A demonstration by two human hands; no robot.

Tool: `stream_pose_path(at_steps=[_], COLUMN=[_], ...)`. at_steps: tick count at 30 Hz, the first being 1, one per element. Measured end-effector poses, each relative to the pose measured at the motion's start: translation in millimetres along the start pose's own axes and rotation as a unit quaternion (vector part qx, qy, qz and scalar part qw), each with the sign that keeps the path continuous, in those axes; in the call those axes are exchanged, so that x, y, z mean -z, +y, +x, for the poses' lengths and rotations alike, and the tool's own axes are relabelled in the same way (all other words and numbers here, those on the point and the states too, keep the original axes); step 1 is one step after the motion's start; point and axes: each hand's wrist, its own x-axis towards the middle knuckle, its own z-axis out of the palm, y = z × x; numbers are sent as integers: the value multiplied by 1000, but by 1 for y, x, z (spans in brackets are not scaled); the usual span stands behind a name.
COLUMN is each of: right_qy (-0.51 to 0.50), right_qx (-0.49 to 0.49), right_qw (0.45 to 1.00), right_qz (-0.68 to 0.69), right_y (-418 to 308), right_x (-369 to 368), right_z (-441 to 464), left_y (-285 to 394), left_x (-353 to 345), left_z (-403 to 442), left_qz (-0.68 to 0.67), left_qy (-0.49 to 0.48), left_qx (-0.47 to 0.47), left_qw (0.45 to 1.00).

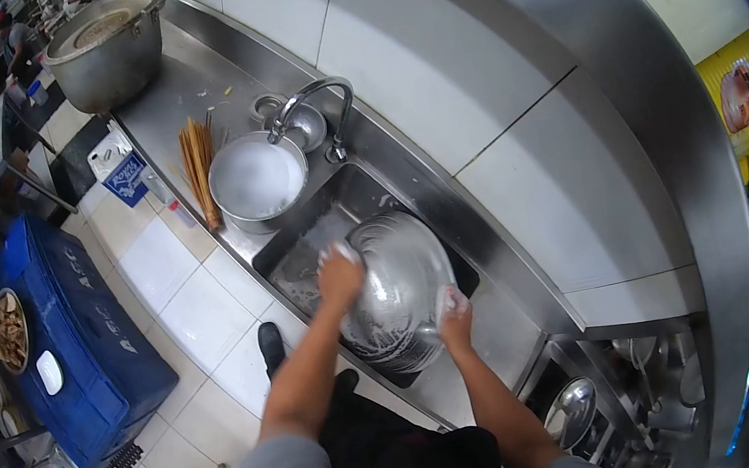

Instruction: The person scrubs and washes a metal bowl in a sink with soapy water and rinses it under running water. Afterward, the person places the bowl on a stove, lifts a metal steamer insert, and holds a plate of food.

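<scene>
A white tile wall (563, 196) runs along one side, and pale square tiles cover the floor (198, 314). Next to the wall is a long, shiny metal counter (188, 76). A big blue box (81, 346) with white letters stands on the floor, across from the counter.

The sink (297, 248) is set into the counter. A big gray pot (115, 67) sits at the far end of the counter. The big metal bowl (398, 264) is in the sink, tipped a bit, with white soapy swirls on it. A smaller pot (258, 218) is on the counter just beside the sink, with white, cloudy stuff in it. On top of the blue box is a round tray (25, 362) of brown food.

A bunch of thin brown sticks (198, 168) lies next to the smaller pot. The bent silver tap (347, 93) reaches over toward that pot. A small metal bowl (310, 129) is under the tap.

The right hand (454, 317) is at the edge of the big metal bowl, its soapy fingers closed on the rim. The left hand (339, 276) is over the other side of the bowl. Its fingers are bent and blurry with white on them, so I cannot tell if they hold something. A little white dish (50, 373) lies near the tray.
</scene>
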Motion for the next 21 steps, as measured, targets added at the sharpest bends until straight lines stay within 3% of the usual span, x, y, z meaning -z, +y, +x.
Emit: stream_pose_path(at_steps=[1,2,3,5,7,9,10,11,12,13,14,17,19,20,21], right_qy=[-1,-15,-27,5,-47,-73,-86,-98,-60,-18,-40,0,-31,-147,-209], right_qx=[-4,-33,-62,-32,-61,-80,-56,-31,41,111,75,89,308,145,117], right_qw=[1000,999,995,995,992,989,991,992,996,993,995,995,948,977,969], right_qz=[4,41,75,93,97,96,84,73,57,35,56,42,-71,63,57], right_y=[-3,-10,-14,2,-14,-16,-15,-14,-14,-13,-13,49,109,95,69], right_x=[0,6,13,0,6,11,14,15,13,10,11,-3,-4,11,23], right_z=[2,3,0,-4,-2,-10,-17,-21,-28,-35,-38,-52,-54,-47,-27], left_y=[20,6,3,38,67,80,83,101,83,57,46,61,82,96,110], left_x=[5,-10,-36,-27,-11,-27,-26,9,-5,-7,-5,19,16,16,15], left_z=[-47,-80,-123,-161,-141,-62,-7,29,93,138,165,136,110,85,56], left_qz=[-4,57,-26,24,-25,50,56,51,-45,-47,-50,-43,-41,26,92], left_qy=[40,100,145,110,74,76,-44,-65,-190,-245,-298,-237,-210,-138,-65], left_qx=[9,-213,-251,-259,-411,-396,-316,-329,-299,-319,-339,-273,-275,-293,-307], left_qw=[999,970,957,959,908,914,946,941,934,914,891,931,937,946,945])
